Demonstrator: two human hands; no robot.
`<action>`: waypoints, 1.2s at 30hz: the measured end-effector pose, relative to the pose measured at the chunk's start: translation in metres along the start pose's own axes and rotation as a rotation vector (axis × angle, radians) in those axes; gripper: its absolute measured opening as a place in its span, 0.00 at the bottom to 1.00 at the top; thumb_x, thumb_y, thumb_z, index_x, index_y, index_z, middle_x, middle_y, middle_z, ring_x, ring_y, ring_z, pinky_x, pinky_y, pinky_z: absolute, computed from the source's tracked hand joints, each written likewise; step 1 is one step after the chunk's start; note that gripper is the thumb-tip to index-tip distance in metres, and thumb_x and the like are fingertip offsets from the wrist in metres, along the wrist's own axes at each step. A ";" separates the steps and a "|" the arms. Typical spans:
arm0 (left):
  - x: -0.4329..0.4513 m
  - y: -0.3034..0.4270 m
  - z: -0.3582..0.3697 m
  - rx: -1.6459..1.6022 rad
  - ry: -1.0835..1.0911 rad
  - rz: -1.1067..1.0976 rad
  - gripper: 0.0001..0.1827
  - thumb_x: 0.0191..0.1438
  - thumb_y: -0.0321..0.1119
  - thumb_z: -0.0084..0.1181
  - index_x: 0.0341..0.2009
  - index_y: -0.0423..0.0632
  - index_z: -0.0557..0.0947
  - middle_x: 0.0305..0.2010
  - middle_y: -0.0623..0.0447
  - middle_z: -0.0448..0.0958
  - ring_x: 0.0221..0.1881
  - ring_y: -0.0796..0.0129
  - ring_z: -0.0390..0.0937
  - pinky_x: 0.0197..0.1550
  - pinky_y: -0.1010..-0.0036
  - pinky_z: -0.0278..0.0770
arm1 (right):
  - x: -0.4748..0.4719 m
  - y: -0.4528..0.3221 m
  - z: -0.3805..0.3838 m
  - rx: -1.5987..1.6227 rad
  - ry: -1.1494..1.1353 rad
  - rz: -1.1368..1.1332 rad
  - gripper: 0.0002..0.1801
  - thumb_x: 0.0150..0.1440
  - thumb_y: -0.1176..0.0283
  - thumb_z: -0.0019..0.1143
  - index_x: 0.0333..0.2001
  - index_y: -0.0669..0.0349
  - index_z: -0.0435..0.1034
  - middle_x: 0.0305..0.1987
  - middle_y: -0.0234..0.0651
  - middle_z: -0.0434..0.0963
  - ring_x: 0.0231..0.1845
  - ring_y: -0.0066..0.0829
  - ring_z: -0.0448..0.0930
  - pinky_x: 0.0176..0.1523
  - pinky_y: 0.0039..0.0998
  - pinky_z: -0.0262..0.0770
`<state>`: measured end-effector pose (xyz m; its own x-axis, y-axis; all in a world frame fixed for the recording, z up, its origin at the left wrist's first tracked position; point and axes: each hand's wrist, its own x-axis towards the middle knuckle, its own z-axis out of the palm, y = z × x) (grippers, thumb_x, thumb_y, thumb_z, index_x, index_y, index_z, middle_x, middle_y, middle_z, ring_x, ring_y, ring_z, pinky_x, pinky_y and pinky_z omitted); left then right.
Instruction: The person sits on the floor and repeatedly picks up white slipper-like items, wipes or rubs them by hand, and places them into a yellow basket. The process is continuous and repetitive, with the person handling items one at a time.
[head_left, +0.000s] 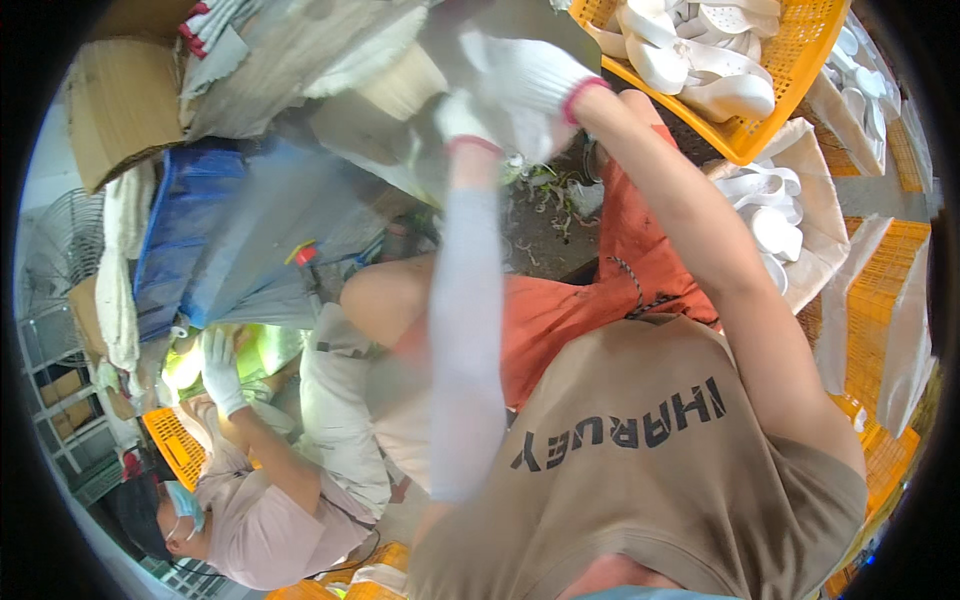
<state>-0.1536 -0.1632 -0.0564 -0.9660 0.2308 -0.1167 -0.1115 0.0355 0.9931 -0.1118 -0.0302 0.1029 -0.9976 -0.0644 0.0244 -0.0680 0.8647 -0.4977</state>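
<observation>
My left hand (466, 120), in a white knit glove below a pale arm sleeve, is blurred by motion in front of the work spot. My right hand (529, 79), also in a white glove with a red cuff, is close beside it on the right. A whitish thing (529, 139) shows under my right hand; blur hides what it is and whether I grip it. Just below the gloves, curly trimmings (559, 202) litter a dark surface. To the right of my right hand, a yellow plastic crate (739, 146) holds several white perforated clogs (705, 71).
An open sack (817, 240) holds white shoe parts (769, 202) by my right arm. More yellow crates (881, 300) stand at the far right. At left sits a masked co-worker (262, 517) with a gloved hand (220, 367). Blue panels (187, 232) and cardboard (120, 112) stand beyond.
</observation>
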 end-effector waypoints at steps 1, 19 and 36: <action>-0.014 0.003 0.014 0.371 0.006 0.141 0.23 0.70 0.36 0.47 0.65 0.39 0.76 0.60 0.41 0.80 0.55 0.55 0.81 0.59 0.61 0.79 | -0.023 -0.012 -0.019 0.205 0.019 0.193 0.31 0.54 0.48 0.62 0.48 0.67 0.76 0.43 0.59 0.83 0.45 0.52 0.85 0.51 0.43 0.81; 0.017 -0.044 -0.011 -0.187 0.143 0.173 0.27 0.75 0.43 0.41 0.72 0.44 0.68 0.70 0.48 0.72 0.68 0.59 0.71 0.70 0.64 0.68 | -0.054 -0.109 -0.007 -0.039 -0.032 0.073 0.23 0.54 0.54 0.70 0.40 0.65 0.77 0.39 0.50 0.84 0.44 0.44 0.86 0.47 0.36 0.81; 0.003 0.012 -0.013 -0.864 0.307 -0.197 0.40 0.70 0.67 0.36 0.55 0.40 0.81 0.51 0.45 0.84 0.51 0.58 0.82 0.53 0.62 0.76 | -0.014 -0.050 0.048 0.266 -0.030 -0.173 0.28 0.54 0.58 0.69 0.52 0.66 0.77 0.44 0.47 0.84 0.43 0.40 0.84 0.51 0.36 0.79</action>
<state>-0.1611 -0.1750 -0.0442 -0.9168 0.0264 -0.3985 -0.2954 -0.7163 0.6322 -0.0936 -0.0962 0.0856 -0.9706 -0.2169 0.1047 -0.2271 0.6796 -0.6975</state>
